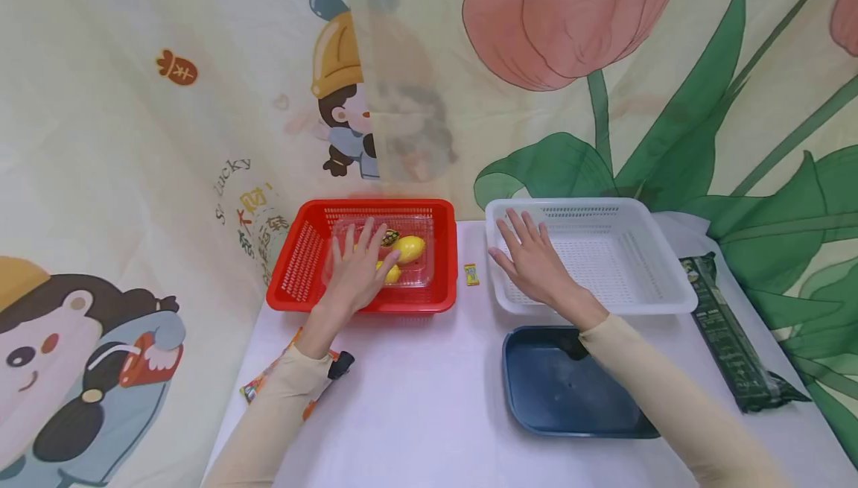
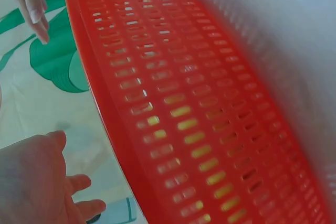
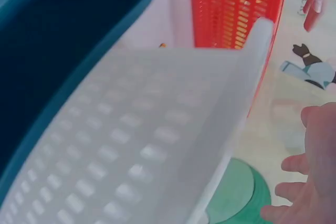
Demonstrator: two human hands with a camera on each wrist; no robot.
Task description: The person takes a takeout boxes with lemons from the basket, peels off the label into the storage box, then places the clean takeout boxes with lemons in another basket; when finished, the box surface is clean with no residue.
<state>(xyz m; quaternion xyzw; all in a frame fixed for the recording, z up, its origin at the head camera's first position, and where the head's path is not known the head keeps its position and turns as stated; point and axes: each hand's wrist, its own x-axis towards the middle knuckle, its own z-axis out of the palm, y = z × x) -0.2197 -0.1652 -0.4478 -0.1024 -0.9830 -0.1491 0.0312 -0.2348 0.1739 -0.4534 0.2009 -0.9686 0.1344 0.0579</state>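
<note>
My left hand [image 1: 357, 268] hovers with spread fingers over the red basket [image 1: 288, 279], holding nothing. Inside that basket is a clear plastic tray [image 1: 418, 277] with yellow lemons [image 1: 409, 249] and a small dark patterned item [image 1: 390, 237], partly hidden by my fingers. My right hand [image 1: 532, 261], fingers also straight and spread, is above the left part of the white basket [image 1: 603, 257] and grips nothing. In the left wrist view, yellow shows through the slots of the red basket wall [image 2: 157, 77]. The right wrist view has the white basket's side [image 3: 131, 129] close up.
A small yellow packet [image 1: 472, 274] lies between the baskets. Below the right forearm sits a dark blue basin [image 1: 570, 391] with a black item [image 1: 573, 345] in it. A long dark green package [image 1: 731, 339] lies at the right; an orange package [image 1: 268, 380] is partly under the left forearm.
</note>
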